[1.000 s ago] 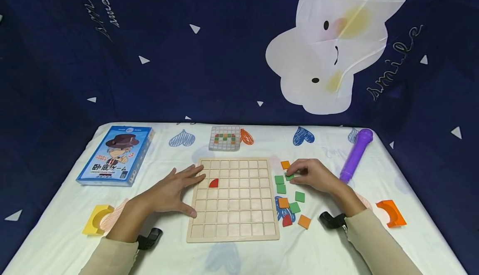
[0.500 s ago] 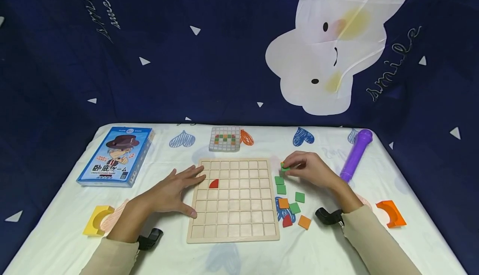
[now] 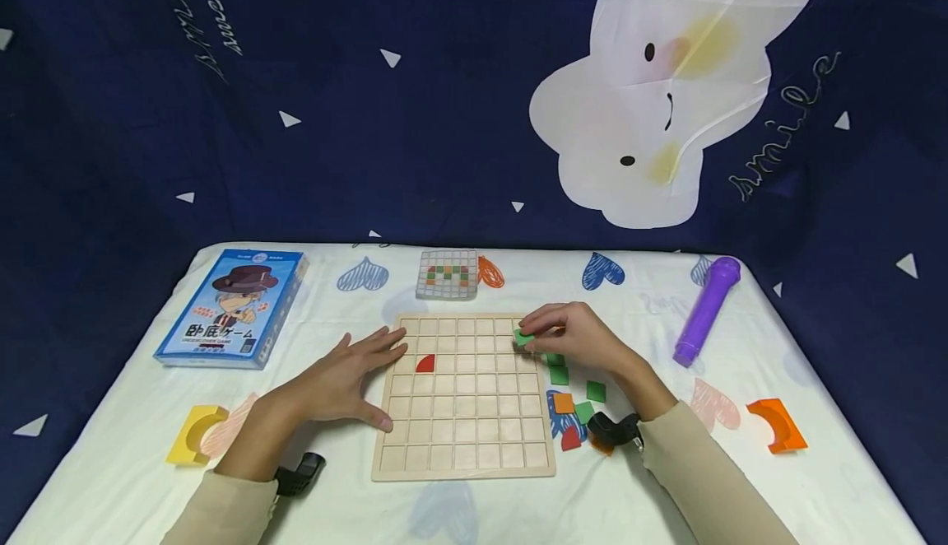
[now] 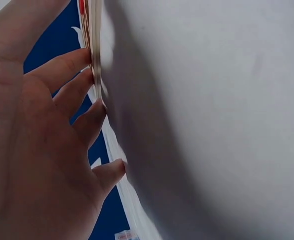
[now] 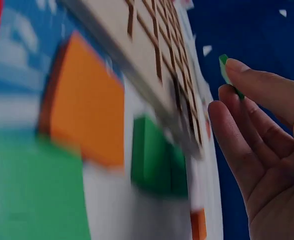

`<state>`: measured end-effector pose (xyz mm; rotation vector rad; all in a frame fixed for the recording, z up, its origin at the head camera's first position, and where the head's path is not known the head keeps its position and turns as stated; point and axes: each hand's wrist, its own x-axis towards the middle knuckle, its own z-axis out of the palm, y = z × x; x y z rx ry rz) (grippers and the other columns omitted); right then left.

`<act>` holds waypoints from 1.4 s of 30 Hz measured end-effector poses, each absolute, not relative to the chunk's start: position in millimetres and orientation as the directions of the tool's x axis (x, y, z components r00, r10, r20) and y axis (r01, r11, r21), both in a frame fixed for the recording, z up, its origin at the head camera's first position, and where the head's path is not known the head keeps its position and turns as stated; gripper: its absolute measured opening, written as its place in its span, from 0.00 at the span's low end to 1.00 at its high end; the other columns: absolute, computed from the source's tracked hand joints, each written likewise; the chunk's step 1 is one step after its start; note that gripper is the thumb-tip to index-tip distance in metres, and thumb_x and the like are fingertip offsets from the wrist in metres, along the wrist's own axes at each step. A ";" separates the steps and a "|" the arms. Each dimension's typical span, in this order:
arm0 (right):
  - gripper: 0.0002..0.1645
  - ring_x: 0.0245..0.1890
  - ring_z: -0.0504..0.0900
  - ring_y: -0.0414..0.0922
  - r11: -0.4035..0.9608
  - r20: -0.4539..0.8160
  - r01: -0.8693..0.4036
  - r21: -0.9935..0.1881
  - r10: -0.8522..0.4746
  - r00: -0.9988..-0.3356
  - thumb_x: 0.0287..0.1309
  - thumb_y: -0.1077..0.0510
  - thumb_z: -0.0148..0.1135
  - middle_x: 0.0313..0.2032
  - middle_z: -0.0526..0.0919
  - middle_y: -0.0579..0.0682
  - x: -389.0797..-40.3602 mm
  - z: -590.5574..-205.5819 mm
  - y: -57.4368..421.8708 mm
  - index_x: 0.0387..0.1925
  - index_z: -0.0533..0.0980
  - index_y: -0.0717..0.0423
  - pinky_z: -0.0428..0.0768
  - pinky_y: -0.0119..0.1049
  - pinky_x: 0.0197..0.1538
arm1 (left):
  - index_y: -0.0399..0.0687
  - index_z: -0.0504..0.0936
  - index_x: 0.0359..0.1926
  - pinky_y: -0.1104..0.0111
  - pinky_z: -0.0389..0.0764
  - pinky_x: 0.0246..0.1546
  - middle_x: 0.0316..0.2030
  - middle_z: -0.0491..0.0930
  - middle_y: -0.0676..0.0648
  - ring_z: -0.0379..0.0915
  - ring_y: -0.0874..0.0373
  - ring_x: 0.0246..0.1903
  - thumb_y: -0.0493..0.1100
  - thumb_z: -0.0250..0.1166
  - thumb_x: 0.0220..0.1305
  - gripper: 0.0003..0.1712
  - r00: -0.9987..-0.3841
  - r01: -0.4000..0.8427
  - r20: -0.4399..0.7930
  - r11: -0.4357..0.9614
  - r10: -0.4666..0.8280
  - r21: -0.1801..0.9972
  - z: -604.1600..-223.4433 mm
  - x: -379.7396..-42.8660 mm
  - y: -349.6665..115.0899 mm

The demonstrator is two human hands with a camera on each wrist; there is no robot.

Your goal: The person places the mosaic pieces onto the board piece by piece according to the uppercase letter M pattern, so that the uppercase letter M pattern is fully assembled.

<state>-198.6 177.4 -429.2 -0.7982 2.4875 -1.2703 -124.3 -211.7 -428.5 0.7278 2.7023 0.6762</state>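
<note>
My right hand (image 3: 578, 337) pinches a small green square tile (image 3: 522, 337) between thumb and fingers, over the upper right corner of a wooden grid board (image 3: 462, 477). In the right wrist view the tile (image 5: 224, 70) stands on edge at the fingertips. My left hand (image 3: 333, 382) lies along the board's left side, fingers spread; the left wrist view shows fingertips against the board's edge (image 4: 96, 50). One red quarter-round piece (image 3: 425, 364) sits in a cell towards the board's upper left.
Right of the board lie several green tiles (image 3: 596, 392), orange tiles (image 3: 564, 403) and a red piece (image 3: 570, 439). A patterned card (image 3: 447, 275) is behind the board. A blue game box (image 3: 230, 310), yellow block (image 3: 194, 436), orange block (image 3: 778, 426) and purple microphone-shaped toy (image 3: 707, 310) stand around.
My right hand has lifted the green tile from the loose pieces and carried it left, over the board's upper right corner. The left hand has stayed in place.
</note>
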 end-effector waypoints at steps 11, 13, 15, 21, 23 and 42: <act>0.10 0.51 0.88 0.46 0.360 0.103 -0.435 -0.825 -0.661 -0.743 0.56 0.56 0.76 0.47 0.91 0.50 -188.0 -422.4 131.4 0.40 0.90 0.52 0.87 0.29 0.45 | 0.42 0.68 0.74 0.24 0.46 0.72 0.80 0.57 0.43 0.49 0.36 0.80 0.71 0.79 0.38 0.66 -0.842 0.394 -0.144 0.776 0.519 0.492 -428.5 -125.4 -211.0; 0.10 0.51 0.88 0.46 0.345 0.109 -0.440 -0.829 -0.672 -0.733 0.56 0.57 0.75 0.47 0.91 0.50 -188.2 -421.9 124.8 0.40 0.90 0.53 0.88 0.30 0.45 | 0.41 0.68 0.74 0.24 0.45 0.72 0.80 0.57 0.43 0.48 0.36 0.80 0.70 0.79 0.39 0.65 -0.842 0.395 -0.144 0.775 0.521 0.493 -428.5 -125.7 -211.5; 0.09 0.51 0.88 0.46 0.344 0.111 -0.445 -0.827 -0.676 -0.729 0.56 0.57 0.75 0.47 0.91 0.50 -188.4 -422.1 118.8 0.40 0.90 0.52 0.88 0.30 0.46 | 0.41 0.68 0.74 0.24 0.45 0.72 0.80 0.57 0.42 0.48 0.35 0.80 0.70 0.78 0.40 0.65 -0.841 0.396 -0.143 0.775 0.521 0.492 -428.5 -125.6 -211.7; 0.09 0.55 0.86 0.46 0.361 0.098 -0.453 -0.815 -0.684 -0.723 0.57 0.59 0.74 0.49 0.90 0.47 -186.8 -424.8 104.0 0.41 0.90 0.51 0.86 0.28 0.50 | 0.42 0.68 0.74 0.23 0.46 0.72 0.80 0.57 0.43 0.48 0.35 0.80 0.71 0.78 0.40 0.65 -0.845 0.390 -0.148 0.782 0.513 0.487 -429.3 -124.2 -212.1; 0.09 0.56 0.86 0.46 0.363 0.093 -0.453 -0.815 -0.689 -0.719 0.58 0.61 0.73 0.50 0.90 0.47 -185.8 -426.0 100.4 0.42 0.89 0.52 0.86 0.28 0.50 | 0.42 0.68 0.74 0.24 0.45 0.72 0.80 0.57 0.43 0.48 0.35 0.80 0.72 0.78 0.40 0.65 -0.845 0.389 -0.148 0.782 0.513 0.487 -429.5 -124.4 -211.6; 0.08 0.37 0.84 0.33 0.479 0.061 -0.549 -0.685 -0.713 -0.698 0.55 0.56 0.76 0.41 0.91 0.43 -181.7 -437.4 65.1 0.38 0.89 0.51 0.83 0.24 0.42 | 0.43 0.68 0.74 0.24 0.45 0.72 0.80 0.57 0.44 0.47 0.36 0.80 0.72 0.78 0.41 0.64 -0.841 0.385 -0.158 0.778 0.517 0.496 -429.4 -127.9 -210.8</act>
